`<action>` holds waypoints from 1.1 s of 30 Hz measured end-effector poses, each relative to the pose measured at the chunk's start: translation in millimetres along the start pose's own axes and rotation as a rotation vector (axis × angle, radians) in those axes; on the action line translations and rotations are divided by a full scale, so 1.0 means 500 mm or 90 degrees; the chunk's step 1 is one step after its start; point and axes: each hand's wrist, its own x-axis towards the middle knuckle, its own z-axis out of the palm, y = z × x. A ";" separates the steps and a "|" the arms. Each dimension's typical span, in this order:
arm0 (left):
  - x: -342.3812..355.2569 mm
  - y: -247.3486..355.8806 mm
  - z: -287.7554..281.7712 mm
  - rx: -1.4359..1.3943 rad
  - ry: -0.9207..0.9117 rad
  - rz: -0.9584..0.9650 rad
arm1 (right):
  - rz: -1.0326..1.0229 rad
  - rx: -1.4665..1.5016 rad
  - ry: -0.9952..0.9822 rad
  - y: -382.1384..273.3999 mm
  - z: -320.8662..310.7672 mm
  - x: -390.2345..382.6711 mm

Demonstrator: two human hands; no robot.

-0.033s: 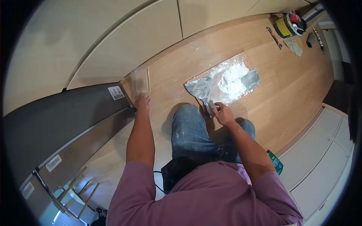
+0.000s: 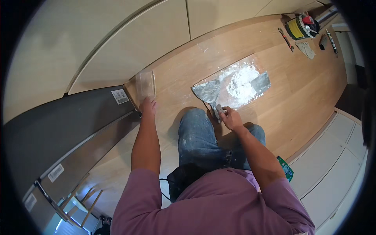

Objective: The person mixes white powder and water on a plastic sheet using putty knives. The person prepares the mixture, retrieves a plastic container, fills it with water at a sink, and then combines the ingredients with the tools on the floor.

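My left hand has its fingers curled on the near end of a clear plastic container in the corner beside the dark grey panel. My right hand is closed on the plaster-smeared handle of a wide putty knife. The knife's blade rests on the left end of a board covered with white compound. A second grey metal blade lies at the board's right end.
Pale cabinet fronts line the back; the dark panel stands left. A bucket, red-and-black tool, cloth and tube are at back right. White drawers are right; a wooden chair is lower left.
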 end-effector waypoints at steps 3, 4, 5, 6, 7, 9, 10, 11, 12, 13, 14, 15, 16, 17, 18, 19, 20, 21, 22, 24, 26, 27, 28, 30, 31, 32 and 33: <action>-0.027 -0.058 0.033 -0.031 0.028 0.031 | 0.043 0.000 -0.020 0.027 0.010 0.014; -0.057 -0.098 0.077 -0.038 0.002 0.018 | 0.063 -0.003 -0.004 0.068 -0.002 0.006; -0.079 -0.120 0.101 -0.044 -0.022 0.018 | 0.073 0.000 0.011 0.104 -0.011 -0.002; -0.071 -0.116 0.076 -0.043 -0.043 0.042 | 0.060 0.018 0.020 0.103 -0.012 0.000; -0.061 -0.108 0.046 -0.040 -0.068 0.063 | 0.060 0.015 0.023 0.103 -0.008 0.002; -0.015 -0.031 -0.100 0.375 -0.134 0.391 | 0.039 0.025 0.029 0.045 0.008 0.016; -0.014 -0.054 -0.115 0.547 -0.149 0.451 | 0.045 0.005 0.019 0.044 0.006 0.014; -0.018 -0.072 -0.118 0.708 -0.159 0.527 | 0.053 -0.011 0.011 0.038 0.006 0.015; -0.024 -0.085 -0.094 0.621 -0.147 0.427 | 0.053 -0.016 0.048 0.049 0.016 0.015; -0.032 -0.087 -0.074 0.530 -0.122 0.336 | 0.048 -0.018 0.082 0.053 0.031 0.019; -0.038 -0.076 -0.063 0.428 -0.103 0.278 | 0.011 -0.008 0.109 0.033 0.050 0.029; -0.046 -0.058 -0.055 0.323 -0.075 0.231 | -0.031 0.003 0.134 0.007 0.069 0.042; -0.081 -0.076 -0.001 0.233 -0.074 0.149 | 0.031 -0.024 0.118 0.016 0.075 0.045; -0.116 -0.074 0.042 0.148 -0.061 0.078 | 0.083 -0.040 0.098 0.014 0.077 0.050; -0.140 -0.061 0.066 0.162 -0.079 0.086 | 0.093 -0.042 0.100 0.012 0.082 0.060; -0.159 -0.050 0.086 0.177 -0.097 0.096 | 0.102 -0.044 0.101 0.015 0.090 0.070; -0.172 -0.033 0.090 0.190 -0.106 0.111 | 0.103 -0.044 0.097 0.007 0.093 0.076; -0.183 -0.021 0.097 0.205 -0.113 0.113 | 0.088 -0.028 0.095 0.007 0.089 0.076; -0.195 -0.015 0.106 0.220 -0.121 0.113 | 0.073 -0.020 0.097 0.014 0.082 0.068; -0.218 0.003 0.132 0.225 -0.132 0.125 | 0.038 -0.009 0.099 0.028 0.050 0.052; -0.252 0.006 0.173 0.210 -0.147 0.137 | -0.003 -0.022 0.084 0.087 0.022 0.036; -0.268 0.004 0.193 0.211 -0.163 0.129 | -0.017 -0.028 0.075 0.121 0.014 0.025; -0.283 0.000 0.213 0.212 -0.179 0.120 | -0.025 -0.024 0.075 0.153 0.008 0.016; -0.281 0.006 0.220 0.220 -0.194 0.130 | -0.064 -0.005 0.074 0.166 -0.011 0.019; -0.270 0.005 0.212 0.227 -0.198 0.138 | -0.049 0.019 0.091 0.174 -0.025 0.023; -0.264 0.009 0.200 0.237 -0.197 0.148 | -0.036 0.047 0.103 0.162 -0.050 0.029; -0.275 0.009 0.210 0.251 -0.200 0.141 | -0.014 0.073 0.117 0.169 -0.073 0.033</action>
